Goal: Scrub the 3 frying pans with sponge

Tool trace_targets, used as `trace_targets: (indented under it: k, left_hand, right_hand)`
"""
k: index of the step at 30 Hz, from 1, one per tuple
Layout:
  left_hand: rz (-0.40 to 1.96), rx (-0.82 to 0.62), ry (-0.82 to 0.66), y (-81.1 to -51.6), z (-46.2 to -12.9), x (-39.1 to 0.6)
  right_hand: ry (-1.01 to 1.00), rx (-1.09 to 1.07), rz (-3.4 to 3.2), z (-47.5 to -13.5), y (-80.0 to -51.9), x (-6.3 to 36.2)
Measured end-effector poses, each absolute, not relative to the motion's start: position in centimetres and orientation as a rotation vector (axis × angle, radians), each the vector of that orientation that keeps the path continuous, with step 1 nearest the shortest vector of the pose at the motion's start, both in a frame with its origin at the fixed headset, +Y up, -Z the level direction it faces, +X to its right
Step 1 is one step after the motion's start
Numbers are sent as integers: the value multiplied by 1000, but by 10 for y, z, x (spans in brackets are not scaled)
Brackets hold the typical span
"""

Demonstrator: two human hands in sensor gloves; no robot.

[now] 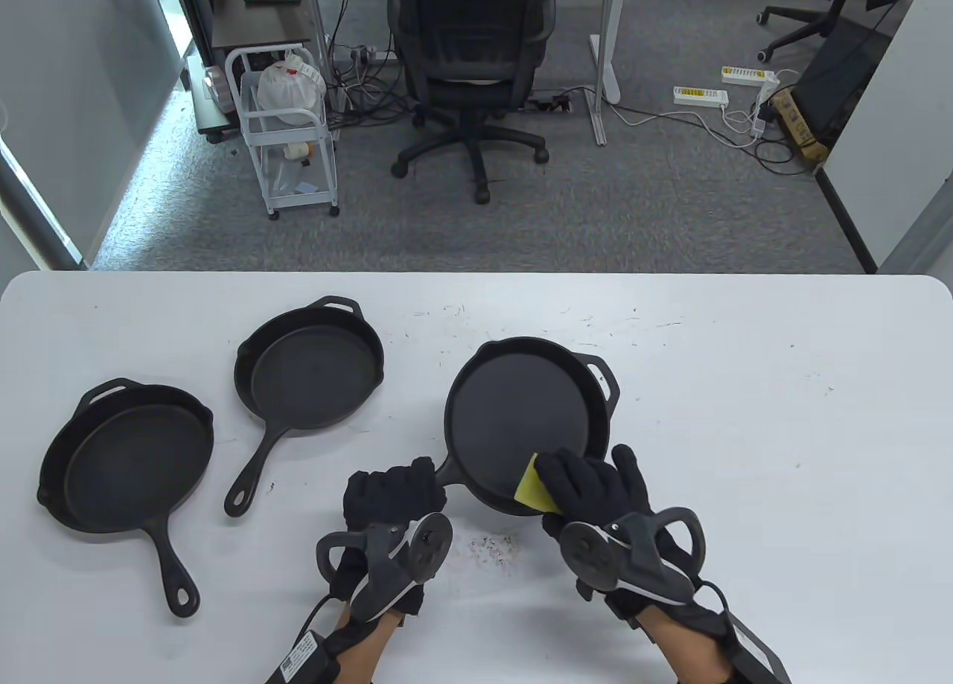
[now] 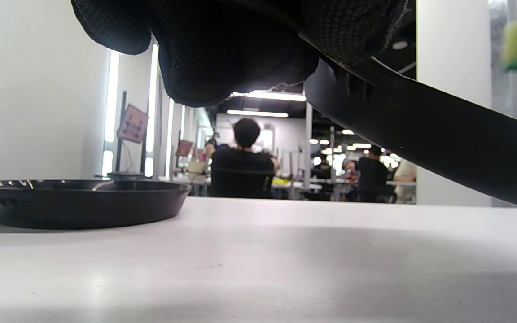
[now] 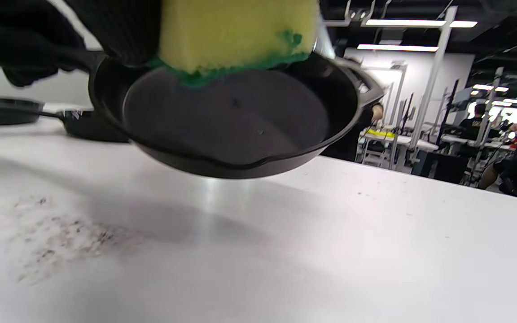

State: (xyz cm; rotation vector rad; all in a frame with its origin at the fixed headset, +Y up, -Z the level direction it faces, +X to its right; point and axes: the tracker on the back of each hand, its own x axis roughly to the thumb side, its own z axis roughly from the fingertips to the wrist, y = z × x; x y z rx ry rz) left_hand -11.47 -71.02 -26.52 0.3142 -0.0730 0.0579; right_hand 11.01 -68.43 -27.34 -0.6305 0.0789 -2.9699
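Three black cast-iron frying pans are on the white table (image 1: pixel 744 431). The left pan (image 1: pixel 126 453) and the middle pan (image 1: pixel 309 371) lie flat and untouched. My left hand (image 1: pixel 394 490) grips the handle of the right pan (image 1: pixel 528 416). In the right wrist view this pan (image 3: pixel 240 121) is lifted off the table and tilted. My right hand (image 1: pixel 588 483) holds a yellow and green sponge (image 1: pixel 534 484) against the pan's near inner edge. The sponge (image 3: pixel 236 33) has its green side on the pan. The left wrist view shows the held pan's underside (image 2: pixel 420 130) and the middle pan (image 2: pixel 83 202).
Dark crumbs (image 1: pixel 491 546) lie on the table between my hands, also as a dusty patch (image 3: pixel 61 237). Beyond the table's far edge stand an office chair (image 1: pixel 473 51) and a white cart (image 1: pixel 287 133). People sit at desks in the background.
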Motion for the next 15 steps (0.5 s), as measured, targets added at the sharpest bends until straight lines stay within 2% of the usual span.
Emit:
trace_targets:
  k: [3, 8, 15]
  left_hand:
    - [67, 325, -91, -710, -262, -113]
    - [62, 331, -126, -710, -257, -106]
    - [54, 325, -166, -711, -255, -100]
  right_hand:
    - [35, -646, -2928, -286, -691, 92]
    - [79, -624, -2881, -301, -698, 74]
    - [123, -395, -2914, -335, -682, 83]
